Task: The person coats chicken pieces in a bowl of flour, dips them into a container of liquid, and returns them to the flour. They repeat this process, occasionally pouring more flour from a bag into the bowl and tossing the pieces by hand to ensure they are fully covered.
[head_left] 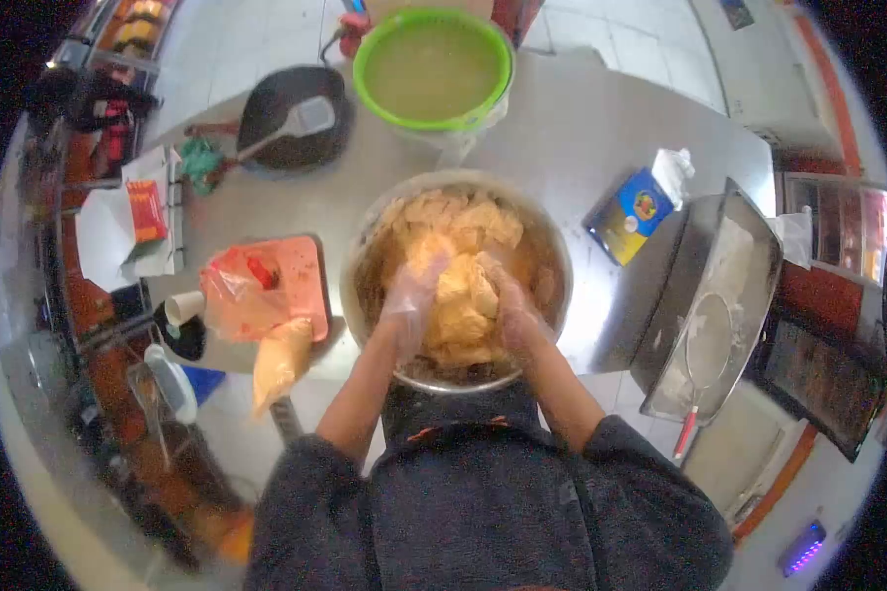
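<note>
Showing yellowish coated pieces [466, 313] heaped in the round metal bowl [463, 385], mouth up, heap running longest from far side toward body, too jumbled to give single pieces a direction. Touching heap on opposite sides with left hand [414, 294] and right hand [509, 301], clear-gloved, fingertips blurred, so cannot tell if clenched or grasping. Sitting at front edge of steel table [562, 138], with bare steel toward pink tray [312, 278] left, blue-yellow box [633, 219] right, green-rimmed basin [434, 125] beyond.
</note>
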{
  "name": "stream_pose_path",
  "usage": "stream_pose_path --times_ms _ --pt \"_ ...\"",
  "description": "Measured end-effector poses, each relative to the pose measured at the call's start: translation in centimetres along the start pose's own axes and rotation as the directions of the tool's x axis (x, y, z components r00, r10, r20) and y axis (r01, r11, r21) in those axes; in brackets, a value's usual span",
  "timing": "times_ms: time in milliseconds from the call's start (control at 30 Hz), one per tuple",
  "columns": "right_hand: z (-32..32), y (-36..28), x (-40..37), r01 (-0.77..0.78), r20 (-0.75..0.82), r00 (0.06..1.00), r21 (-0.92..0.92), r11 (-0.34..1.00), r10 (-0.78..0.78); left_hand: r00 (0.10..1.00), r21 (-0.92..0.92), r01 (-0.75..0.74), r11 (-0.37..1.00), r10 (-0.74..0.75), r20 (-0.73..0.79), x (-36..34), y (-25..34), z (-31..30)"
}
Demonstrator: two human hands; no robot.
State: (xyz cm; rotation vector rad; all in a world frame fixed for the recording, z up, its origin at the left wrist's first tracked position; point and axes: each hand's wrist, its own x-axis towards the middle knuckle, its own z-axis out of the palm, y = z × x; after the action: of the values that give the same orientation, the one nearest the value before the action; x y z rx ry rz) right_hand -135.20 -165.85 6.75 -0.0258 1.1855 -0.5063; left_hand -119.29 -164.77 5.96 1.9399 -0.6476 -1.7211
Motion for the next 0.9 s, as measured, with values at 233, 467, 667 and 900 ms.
stream_pose_path --times_ms 233,467,667,900 --pt "0.8 -2.9 -6.2 0.409 0.103 0.913 -0.232 0.883 -0.396 0.906 0.455 -0.045 0.889 0.228 -0.356 -2.9 1.1 0.1" --pt "1.9 -8.0 0.4 0.158 0.222 0.794 -0.974 -0.161 -0.566 0.991 0.523 0.067 0.850 0.006 -0.136 -1.0 6.1 -0.4" --pt "4.1 -9.1 0.6 0.138 0.069 0.913 -0.980 0.145 -0.402 0.947 0.554 -0.297 0.778 0.313 0.068 -0.6 5.2 -1.3" --pt "0.6 -4.8 0.8 0.305 0.015 0.933 -0.558 0.771 -0.359 0.709 0.503 -0.670 0.546 0.671 0.216 0.9 2.2 -2.0"
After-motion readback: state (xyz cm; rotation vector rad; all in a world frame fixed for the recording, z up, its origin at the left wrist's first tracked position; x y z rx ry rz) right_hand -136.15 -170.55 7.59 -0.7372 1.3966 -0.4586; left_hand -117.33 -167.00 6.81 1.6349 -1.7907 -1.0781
